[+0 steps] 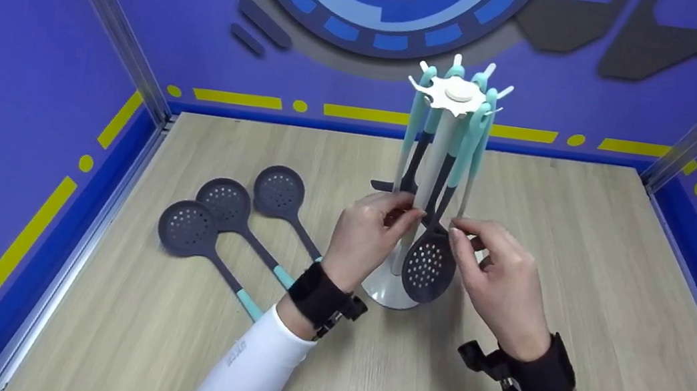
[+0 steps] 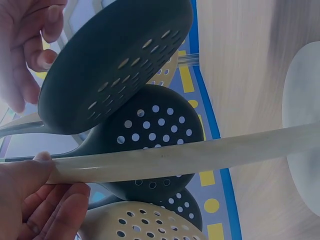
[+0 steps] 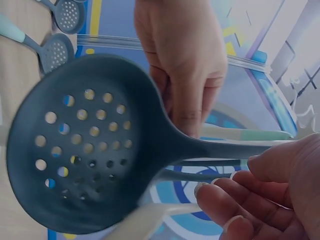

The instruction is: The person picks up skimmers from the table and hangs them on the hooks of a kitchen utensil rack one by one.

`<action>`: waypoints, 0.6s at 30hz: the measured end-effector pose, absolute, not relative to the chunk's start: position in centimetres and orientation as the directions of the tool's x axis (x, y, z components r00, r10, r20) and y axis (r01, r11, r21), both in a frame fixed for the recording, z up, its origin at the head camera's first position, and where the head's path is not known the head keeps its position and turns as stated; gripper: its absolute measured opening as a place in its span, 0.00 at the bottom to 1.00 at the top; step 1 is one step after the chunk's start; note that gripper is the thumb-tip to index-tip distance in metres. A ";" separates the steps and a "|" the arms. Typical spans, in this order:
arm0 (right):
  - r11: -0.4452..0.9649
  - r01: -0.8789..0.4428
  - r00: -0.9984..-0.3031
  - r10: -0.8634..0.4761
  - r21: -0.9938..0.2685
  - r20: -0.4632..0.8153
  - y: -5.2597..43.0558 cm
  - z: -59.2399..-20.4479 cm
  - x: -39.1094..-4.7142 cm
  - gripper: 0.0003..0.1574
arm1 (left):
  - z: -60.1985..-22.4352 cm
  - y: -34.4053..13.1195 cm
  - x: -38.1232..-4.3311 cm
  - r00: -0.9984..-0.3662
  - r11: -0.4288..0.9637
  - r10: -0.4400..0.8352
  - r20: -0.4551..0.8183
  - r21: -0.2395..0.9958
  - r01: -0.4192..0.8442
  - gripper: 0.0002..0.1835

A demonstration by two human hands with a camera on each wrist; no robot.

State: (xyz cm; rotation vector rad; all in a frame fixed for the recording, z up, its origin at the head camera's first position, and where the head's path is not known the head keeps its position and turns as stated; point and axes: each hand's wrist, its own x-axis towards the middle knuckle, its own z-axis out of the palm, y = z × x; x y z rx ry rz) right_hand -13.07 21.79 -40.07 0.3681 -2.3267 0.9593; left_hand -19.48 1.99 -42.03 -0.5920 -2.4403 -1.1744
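A white utensil stand [image 1: 438, 160] carries several utensils with teal handles on the hooks of its top. My left hand [image 1: 364, 241] pinches the stand's pole between thumb and fingers, seen closely in the left wrist view. At the front hangs a dark grey skimmer [image 1: 428, 273], its perforated bowl facing me. Beside that skimmer's neck is my right hand [image 1: 502, 280], fingers loosely bent; the right wrist view shows a gap between thumb and fingers. Behind it hang another dark skimmer [image 2: 150, 117] and a beige perforated skimmer [image 2: 142, 222].
Three dark skimmers [image 1: 188, 228] lie left of the stand on the wooden table [image 1: 614, 277], their teal handles pointing toward me and partly behind my left arm. Blue printed panels [image 1: 7, 130] enclose the table at the back and sides. The stand's round base [image 1: 386, 295] rests on the table.
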 end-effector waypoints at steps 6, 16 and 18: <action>0.713 -0.453 -0.776 -0.020 -0.535 0.631 22.3 -39.5 -12.9 0.09 | -41.9 2.0 -19.5 -0.848 0.566 0.210 0.487 0.646 0.512 0.15; 0.707 -0.455 -0.770 -0.008 -0.541 0.637 22.6 -39.0 -12.6 0.09 | -41.9 2.1 -19.4 -0.857 0.568 0.209 0.471 0.655 0.498 0.16; 0.707 -0.456 -0.770 -0.008 -0.541 0.638 22.6 -39.0 -12.5 0.09 | -41.9 2.0 -19.3 -0.860 0.566 0.215 0.463 0.659 0.496 0.15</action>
